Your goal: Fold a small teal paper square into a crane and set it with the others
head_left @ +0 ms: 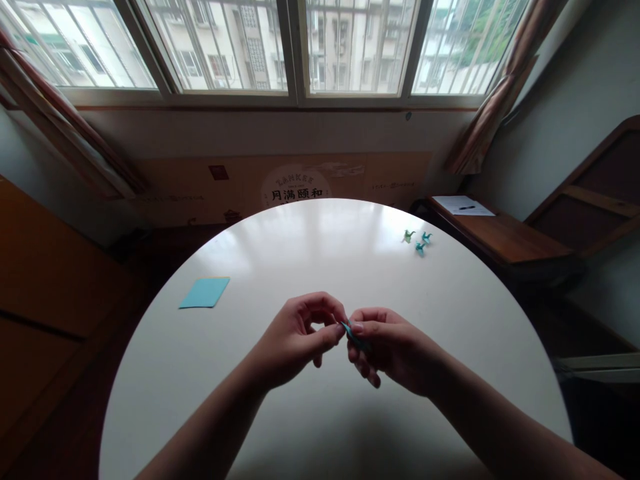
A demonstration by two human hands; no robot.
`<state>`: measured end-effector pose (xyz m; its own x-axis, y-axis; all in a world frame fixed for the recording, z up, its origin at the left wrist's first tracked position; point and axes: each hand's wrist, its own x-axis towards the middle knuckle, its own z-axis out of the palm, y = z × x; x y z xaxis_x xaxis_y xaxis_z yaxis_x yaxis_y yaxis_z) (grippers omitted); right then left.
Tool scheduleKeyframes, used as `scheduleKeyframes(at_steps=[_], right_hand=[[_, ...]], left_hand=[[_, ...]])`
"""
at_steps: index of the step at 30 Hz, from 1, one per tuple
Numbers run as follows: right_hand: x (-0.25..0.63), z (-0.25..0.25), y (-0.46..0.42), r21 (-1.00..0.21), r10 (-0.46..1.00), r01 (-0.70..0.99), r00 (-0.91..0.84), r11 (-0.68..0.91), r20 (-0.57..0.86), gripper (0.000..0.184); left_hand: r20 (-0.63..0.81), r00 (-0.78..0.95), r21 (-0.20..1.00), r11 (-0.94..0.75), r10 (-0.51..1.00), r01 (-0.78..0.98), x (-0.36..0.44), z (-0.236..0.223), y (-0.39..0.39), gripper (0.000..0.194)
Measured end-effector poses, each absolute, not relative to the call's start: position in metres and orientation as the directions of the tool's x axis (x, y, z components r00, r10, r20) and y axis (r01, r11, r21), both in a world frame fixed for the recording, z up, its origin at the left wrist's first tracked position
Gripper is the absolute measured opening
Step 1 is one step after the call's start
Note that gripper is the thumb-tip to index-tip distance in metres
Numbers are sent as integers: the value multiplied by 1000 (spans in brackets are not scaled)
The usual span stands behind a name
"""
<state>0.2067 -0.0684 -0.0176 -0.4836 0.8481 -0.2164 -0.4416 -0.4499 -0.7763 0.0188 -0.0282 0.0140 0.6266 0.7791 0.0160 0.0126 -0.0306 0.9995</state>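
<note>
A small folded piece of teal paper (356, 338) is held between my two hands above the middle of the round white table (320, 427). My right hand (390, 340) pinches it between thumb and fingers, which hide much of it. The thumb and forefinger of my left hand (310, 333) are closed on its upper left tip. At the table's far right sit three small folded paper cranes, one light green (409, 236) and two teal, the nearer one (420, 249) in front of the other (426, 237). A stack of square blue paper (205, 293) lies at the left.
Beyond the table's right edge stands a wooden chair (520, 233) with white paper and a pen on its seat. A printed cardboard panel (200, 187) is against the wall below the window. Curtains hang at both sides.
</note>
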Motion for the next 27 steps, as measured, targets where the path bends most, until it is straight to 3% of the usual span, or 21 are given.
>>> scheduleKeyframes(at_steps=[7, 14, 27], right_hand=[[204, -13, -69, -798, 870, -435, -445, -418, -213, 26], [205, -15, -70, -852, 888, -394, -432, -344, -159, 25], [205, -18, -69, -847, 909, -445, -405, -293, -101, 20]], left_hand=[[196, 603, 925, -350, 773, 149, 15, 24, -36, 4], [303, 624, 842, -509, 720, 179, 13, 25, -37, 8], [622, 600, 514, -840, 504, 173, 11, 23, -35, 21]])
